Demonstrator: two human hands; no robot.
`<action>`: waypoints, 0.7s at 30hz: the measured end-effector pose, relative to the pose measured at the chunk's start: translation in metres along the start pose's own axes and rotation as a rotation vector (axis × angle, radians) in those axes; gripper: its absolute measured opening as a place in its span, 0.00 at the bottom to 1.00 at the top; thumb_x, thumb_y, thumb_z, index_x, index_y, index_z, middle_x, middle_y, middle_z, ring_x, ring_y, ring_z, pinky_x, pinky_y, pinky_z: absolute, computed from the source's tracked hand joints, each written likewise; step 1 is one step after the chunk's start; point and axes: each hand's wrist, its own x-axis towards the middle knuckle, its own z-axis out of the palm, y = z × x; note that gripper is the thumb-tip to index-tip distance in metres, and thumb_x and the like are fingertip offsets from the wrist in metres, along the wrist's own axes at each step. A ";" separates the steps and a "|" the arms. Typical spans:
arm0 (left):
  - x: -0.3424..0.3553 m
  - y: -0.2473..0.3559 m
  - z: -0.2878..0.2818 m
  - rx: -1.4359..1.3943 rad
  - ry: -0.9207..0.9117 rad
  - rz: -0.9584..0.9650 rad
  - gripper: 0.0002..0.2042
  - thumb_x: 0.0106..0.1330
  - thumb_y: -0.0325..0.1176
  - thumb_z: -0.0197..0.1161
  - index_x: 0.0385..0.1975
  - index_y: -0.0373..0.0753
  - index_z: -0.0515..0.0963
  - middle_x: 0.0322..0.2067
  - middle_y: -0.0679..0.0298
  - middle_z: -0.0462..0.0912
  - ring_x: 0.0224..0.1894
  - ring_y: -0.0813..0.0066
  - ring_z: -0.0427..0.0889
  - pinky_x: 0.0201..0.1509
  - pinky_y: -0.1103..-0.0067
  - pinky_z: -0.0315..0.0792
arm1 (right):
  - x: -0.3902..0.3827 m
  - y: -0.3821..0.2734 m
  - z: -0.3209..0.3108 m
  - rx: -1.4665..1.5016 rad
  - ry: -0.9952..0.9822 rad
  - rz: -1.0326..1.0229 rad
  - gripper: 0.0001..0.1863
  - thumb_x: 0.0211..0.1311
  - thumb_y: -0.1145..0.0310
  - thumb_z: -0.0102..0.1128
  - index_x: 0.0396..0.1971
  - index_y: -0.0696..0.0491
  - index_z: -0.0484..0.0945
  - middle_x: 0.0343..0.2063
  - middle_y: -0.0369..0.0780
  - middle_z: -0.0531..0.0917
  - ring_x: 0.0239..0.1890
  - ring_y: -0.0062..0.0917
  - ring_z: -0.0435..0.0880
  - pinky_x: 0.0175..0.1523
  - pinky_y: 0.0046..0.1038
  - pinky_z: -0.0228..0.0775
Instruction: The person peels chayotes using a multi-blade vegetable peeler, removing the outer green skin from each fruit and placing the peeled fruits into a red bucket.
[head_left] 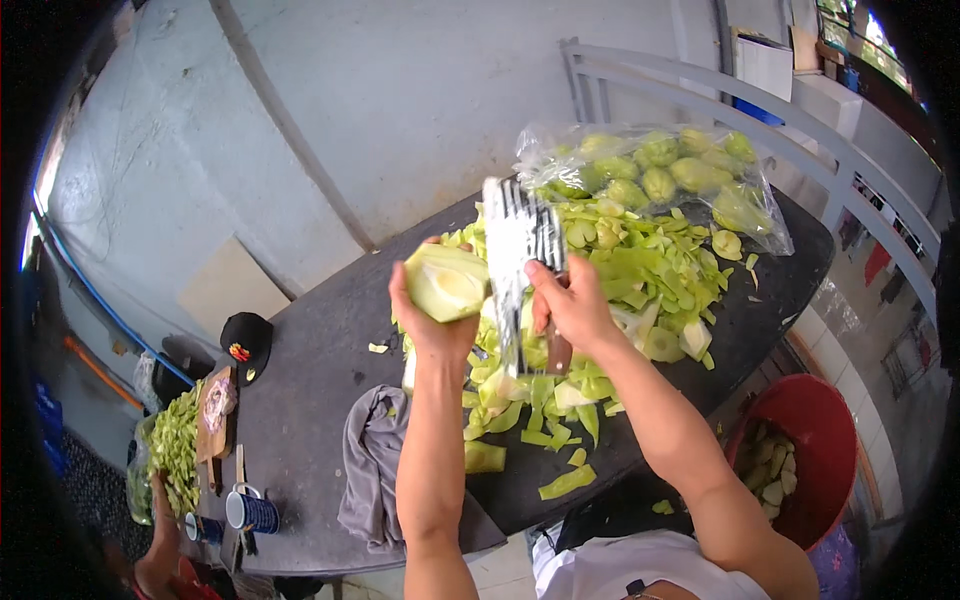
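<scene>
My left hand point(440, 325) cups a peeled, cut chayote point(447, 282), its pale face up and fingers wrapped round its far side. Just right of it, my right hand point(572, 300) grips a cleaver point(515, 235); the broad, shiny blade points away from me and is smeared by motion. Part of its brown handle point(558, 352) shows below my fingers. Blade and chayote look very close; whether they touch I cannot tell. Beneath both hands spreads a heap of green chayote peels and pieces point(640, 262) on the dark table point(300, 420).
A clear plastic bag of whole chayotes point(660, 170) lies at the far right. A grey cloth point(370, 460), blue mugs point(252, 510) and a black cap point(247, 342) sit on the left. A red tub point(825, 440) with cut pieces stands at right. Another person's arm point(162, 530) reaches in lower left.
</scene>
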 end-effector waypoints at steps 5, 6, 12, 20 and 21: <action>0.004 0.014 0.000 -0.207 0.082 0.142 0.29 0.71 0.65 0.36 0.54 0.49 0.71 0.50 0.55 0.77 0.52 0.51 0.76 0.52 0.52 0.69 | -0.016 -0.009 0.004 -0.633 0.091 -0.392 0.09 0.67 0.70 0.60 0.29 0.56 0.72 0.16 0.38 0.77 0.14 0.21 0.76 0.18 0.26 0.67; 0.005 0.013 0.004 -0.207 0.219 0.183 0.29 0.71 0.65 0.35 0.53 0.48 0.71 0.50 0.55 0.77 0.52 0.51 0.76 0.52 0.52 0.69 | -0.017 0.002 0.009 -0.847 0.040 -0.623 0.07 0.62 0.72 0.61 0.30 0.56 0.72 0.17 0.39 0.77 0.15 0.23 0.77 0.18 0.27 0.68; 0.004 0.009 -0.017 -0.211 -0.007 0.336 0.24 0.74 0.59 0.39 0.51 0.47 0.70 0.45 0.54 0.77 0.45 0.51 0.79 0.42 0.60 0.79 | -0.041 0.011 0.040 -1.133 -0.098 -0.932 0.10 0.49 0.77 0.61 0.33 0.55 0.73 0.20 0.38 0.74 0.18 0.31 0.79 0.21 0.31 0.72; 0.002 0.012 -0.012 -0.143 -0.003 0.404 0.23 0.75 0.58 0.41 0.52 0.47 0.70 0.44 0.56 0.78 0.45 0.55 0.79 0.45 0.61 0.78 | -0.042 0.011 0.040 -1.135 -0.148 -0.890 0.09 0.51 0.76 0.61 0.33 0.54 0.72 0.20 0.38 0.73 0.18 0.32 0.79 0.21 0.31 0.72; 0.002 0.012 -0.012 -0.148 -0.017 0.402 0.22 0.75 0.58 0.41 0.52 0.47 0.70 0.44 0.56 0.78 0.44 0.56 0.79 0.46 0.61 0.78 | -0.044 0.010 0.040 -1.141 -0.149 -0.876 0.09 0.51 0.76 0.61 0.32 0.54 0.72 0.20 0.39 0.73 0.18 0.33 0.79 0.21 0.32 0.72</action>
